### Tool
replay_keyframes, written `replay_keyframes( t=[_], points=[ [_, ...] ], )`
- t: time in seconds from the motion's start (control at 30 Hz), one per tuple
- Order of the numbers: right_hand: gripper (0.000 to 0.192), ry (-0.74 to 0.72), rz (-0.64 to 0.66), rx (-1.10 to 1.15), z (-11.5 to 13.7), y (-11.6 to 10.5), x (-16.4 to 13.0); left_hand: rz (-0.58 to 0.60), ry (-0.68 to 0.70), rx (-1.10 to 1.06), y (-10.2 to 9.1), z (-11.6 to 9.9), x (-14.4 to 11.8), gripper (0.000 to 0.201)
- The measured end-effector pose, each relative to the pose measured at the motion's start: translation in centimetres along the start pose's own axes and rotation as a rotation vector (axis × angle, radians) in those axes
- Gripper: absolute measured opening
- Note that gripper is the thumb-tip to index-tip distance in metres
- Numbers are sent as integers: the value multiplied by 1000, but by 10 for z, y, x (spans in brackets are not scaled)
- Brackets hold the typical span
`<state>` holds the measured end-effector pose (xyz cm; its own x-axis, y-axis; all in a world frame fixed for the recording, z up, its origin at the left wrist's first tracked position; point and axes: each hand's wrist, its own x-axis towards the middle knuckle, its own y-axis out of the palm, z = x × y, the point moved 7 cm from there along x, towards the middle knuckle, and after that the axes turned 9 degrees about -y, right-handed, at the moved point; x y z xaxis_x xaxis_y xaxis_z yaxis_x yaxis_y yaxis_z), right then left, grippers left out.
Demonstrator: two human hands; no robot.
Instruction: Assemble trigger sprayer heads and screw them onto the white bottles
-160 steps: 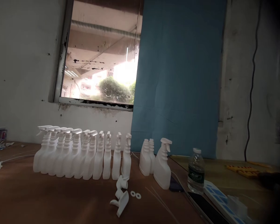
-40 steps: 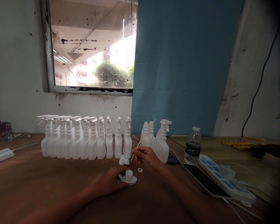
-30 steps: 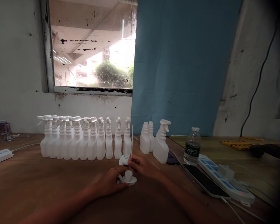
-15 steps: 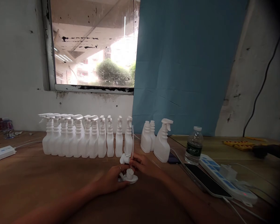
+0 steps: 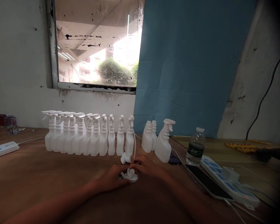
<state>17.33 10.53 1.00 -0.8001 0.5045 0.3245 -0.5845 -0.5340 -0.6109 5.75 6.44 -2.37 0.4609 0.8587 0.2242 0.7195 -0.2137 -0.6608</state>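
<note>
The left hand lies low on the brown table, its fingers curled around a white spray head and pinning it to the wood. The spray head is small, made of plain white plastic, and lies upside down just in front of the person, so its round screw collar faces upward and its flat nozzle part lies against the table. The right hand is closed in a pinch on a thin white tube that stands nearly upright, with its lower end at the collar's opening; whether the end is seated inside cannot be told. A second spray head lies just behind the hands.

Farther back, a long row of white spray bottles stands side by side below the window. To its right stand two bottles without heads and one more spray bottle. Right of those are a water bottle, a dark phone and a power strip. Another power strip lies at the far left.
</note>
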Motion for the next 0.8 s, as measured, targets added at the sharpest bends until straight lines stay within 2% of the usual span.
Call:
replay_keyframes(
  t=[0.2,0.33,0.4,0.5,0.57,0.6,0.67,0.73,0.8],
  points=[
    [16,55,-7,-57,-1,2,1,8,4,18,1,1,1,35],
    [16,10,11,-176,5,6,0,-4,-2,16,1,3,1,34],
    [16,22,11,-161,6,6,0,-1,-1,24,2,2,0,36],
    [17,22,-6,-152,11,1,-4,-3,-36,38,1,2,-1,38],
    [19,-15,-71,-260,19,-9,-10,-16,-74,26,-2,2,-1,34],
    [20,-55,-128,-356,26,-16,-14,-23,-91,7,-4,2,-1,32],
    [16,-230,-199,-644,48,-22,-27,-19,-115,-44,-7,-1,1,31],
    [20,-461,-149,-914,68,-12,-41,18,-113,-85,-6,-7,5,33],
    [31,-620,-45,-1067,74,2,-54,92,-68,-108,-2,-18,12,36]
  ],
)
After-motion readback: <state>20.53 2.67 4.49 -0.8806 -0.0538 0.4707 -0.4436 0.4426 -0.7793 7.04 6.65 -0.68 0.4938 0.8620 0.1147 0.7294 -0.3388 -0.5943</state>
